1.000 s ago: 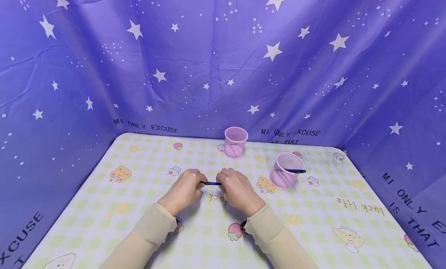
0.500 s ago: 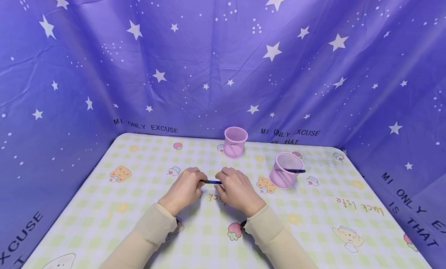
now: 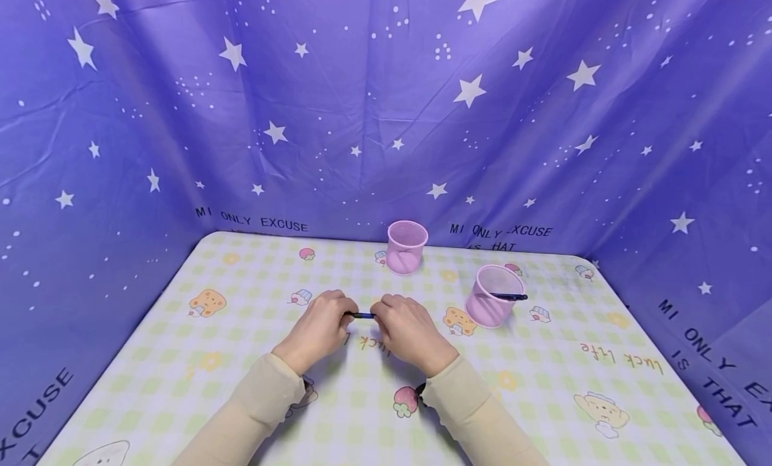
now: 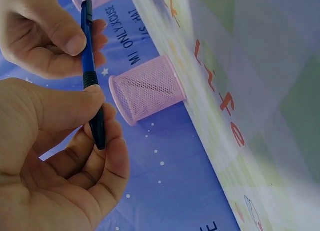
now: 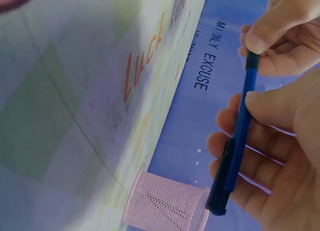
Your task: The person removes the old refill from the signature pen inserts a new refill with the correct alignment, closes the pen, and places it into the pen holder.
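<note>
A blue pen [image 3: 363, 315] with a dark grip and a clip is held level between both hands, over the middle of the table. My left hand [image 3: 319, 325] pinches its dark grip between thumb and fingers; the pointed end [image 4: 100, 136] shows past the thumb in the left wrist view. On the barrel, my right hand [image 3: 410, 328] has its thumb pressed against the fingers behind. The clip end [image 5: 220, 196] sticks out beyond that thumb in the right wrist view.
To the right stands a pink mesh pen cup [image 3: 490, 310] with a dark pen [image 3: 509, 296] leaning at its rim. A second pink mesh cup [image 3: 405, 258] is near the table's back edge. A starry purple curtain [image 3: 362, 84] surrounds the checked table [image 3: 241, 271].
The right thumb and fingers parted slightly around the pen half a second ago and are back together on the barrel now. The left hand and the cups keep their places.
</note>
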The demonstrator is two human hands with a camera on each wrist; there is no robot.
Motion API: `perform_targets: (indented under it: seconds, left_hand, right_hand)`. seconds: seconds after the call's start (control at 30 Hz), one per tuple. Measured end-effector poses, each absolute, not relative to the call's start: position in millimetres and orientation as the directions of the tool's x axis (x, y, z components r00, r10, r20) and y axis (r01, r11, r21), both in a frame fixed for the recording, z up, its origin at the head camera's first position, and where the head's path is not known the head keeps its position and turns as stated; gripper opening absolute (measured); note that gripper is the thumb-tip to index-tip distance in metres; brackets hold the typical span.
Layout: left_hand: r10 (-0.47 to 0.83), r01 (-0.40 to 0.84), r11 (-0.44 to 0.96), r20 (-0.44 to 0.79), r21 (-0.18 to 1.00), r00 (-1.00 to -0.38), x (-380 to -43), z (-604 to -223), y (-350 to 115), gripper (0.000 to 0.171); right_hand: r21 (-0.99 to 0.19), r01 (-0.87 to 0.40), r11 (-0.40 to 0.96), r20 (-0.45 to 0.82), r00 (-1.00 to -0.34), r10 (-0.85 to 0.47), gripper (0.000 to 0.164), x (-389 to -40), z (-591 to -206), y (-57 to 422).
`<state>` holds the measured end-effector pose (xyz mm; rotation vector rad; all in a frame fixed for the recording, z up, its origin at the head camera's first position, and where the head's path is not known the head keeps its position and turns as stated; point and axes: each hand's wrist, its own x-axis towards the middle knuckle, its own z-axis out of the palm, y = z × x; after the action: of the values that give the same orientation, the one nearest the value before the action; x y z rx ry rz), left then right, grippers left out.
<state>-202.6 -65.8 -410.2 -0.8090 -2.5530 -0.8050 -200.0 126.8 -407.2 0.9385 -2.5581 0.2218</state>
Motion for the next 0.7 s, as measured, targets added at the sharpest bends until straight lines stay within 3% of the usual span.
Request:
perform_targets:
  seconds: [0.7]
  left_hand:
    - [0.418, 0.624, 0.661, 0.485, 0.417, -0.768, -202.1, -409.7, -65.6, 0.022]
  right_hand:
    - [-0.035, -0.643, 0.765, 0.441, -0.697, -0.566, 0.018, -200.7, -408.9, 127.2]
